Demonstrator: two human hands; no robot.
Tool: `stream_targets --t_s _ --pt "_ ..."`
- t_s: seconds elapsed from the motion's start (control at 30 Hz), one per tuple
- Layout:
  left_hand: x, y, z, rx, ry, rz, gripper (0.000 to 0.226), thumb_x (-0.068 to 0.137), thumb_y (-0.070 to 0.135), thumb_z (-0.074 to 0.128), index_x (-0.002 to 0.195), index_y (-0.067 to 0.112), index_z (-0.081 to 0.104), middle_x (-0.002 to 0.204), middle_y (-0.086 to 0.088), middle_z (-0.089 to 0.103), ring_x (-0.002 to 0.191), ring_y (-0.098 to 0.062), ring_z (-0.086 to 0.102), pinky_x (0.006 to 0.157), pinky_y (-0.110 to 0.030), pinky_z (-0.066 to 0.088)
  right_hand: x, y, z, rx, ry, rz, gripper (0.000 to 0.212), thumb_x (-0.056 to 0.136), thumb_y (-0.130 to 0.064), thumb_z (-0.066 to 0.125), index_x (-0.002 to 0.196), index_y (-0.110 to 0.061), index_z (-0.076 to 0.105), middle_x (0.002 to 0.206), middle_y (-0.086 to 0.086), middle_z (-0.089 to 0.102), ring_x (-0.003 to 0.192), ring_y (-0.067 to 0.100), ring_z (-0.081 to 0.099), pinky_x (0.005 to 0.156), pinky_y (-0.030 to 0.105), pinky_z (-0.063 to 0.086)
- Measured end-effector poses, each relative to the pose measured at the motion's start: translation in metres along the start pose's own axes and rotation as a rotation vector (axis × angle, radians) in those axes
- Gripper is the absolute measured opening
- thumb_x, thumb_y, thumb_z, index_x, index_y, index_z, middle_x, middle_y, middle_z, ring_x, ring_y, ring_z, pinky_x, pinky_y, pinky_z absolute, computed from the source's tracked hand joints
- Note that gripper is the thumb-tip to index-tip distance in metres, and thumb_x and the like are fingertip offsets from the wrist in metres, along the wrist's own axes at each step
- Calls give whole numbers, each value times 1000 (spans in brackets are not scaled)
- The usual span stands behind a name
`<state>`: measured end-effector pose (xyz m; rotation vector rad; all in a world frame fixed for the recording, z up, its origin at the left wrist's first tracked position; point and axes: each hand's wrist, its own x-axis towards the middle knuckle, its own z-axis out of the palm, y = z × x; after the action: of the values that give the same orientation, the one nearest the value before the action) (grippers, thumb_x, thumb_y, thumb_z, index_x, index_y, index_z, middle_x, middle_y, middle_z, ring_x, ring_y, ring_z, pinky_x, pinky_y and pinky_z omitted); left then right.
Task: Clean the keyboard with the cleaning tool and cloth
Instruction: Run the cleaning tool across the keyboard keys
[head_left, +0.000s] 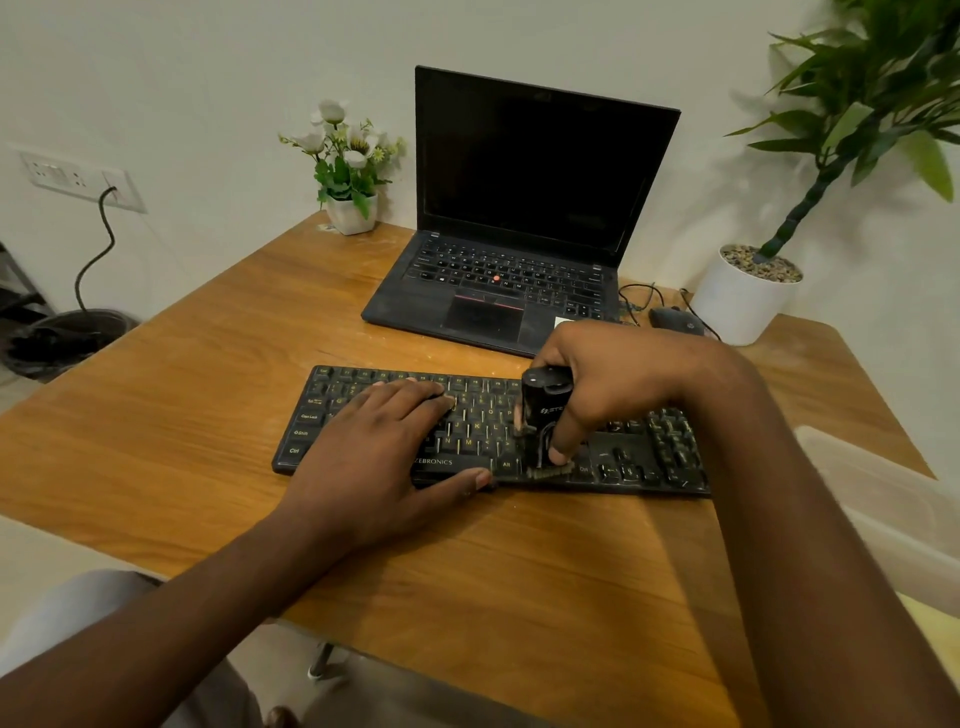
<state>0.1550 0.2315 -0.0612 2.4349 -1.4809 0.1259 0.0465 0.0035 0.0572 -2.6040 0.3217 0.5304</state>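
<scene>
I see the black Zebronics keyboard (649, 452) lying across the middle of the wooden table (208, 338), just in front of the open laptop (519, 208). L hand (379, 441) lies flat on its left half, fingers straight, thumb along the front edge, gripping nothing. R hand (613, 384) is curled round the black cleaning tool (540, 410), upright w/ brush end down on the bottom key row by Alt.
</scene>
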Motion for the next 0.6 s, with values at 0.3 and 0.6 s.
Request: stream_targets --t_s 0.3,0.6 --pt "-2 -2 1 -9 0 -2 95 86 95 30 156 31 42 159 11 42 148 -11 34 120 -33 26 -6 14 -6 85 -95 209 39 74 -2 94 104 -14 72 102 7 80 90 28 81 73 32 66" --pt "-1 -1 1 -2 -1 -3 95 86 94 31 155 30 44 158 10 45 147 -13 36 121 -36 28 3 -5 3 -15 -21 19 37 72 -18 97 104 -20 76 94 -6 79 86 12 77 72 28 61"
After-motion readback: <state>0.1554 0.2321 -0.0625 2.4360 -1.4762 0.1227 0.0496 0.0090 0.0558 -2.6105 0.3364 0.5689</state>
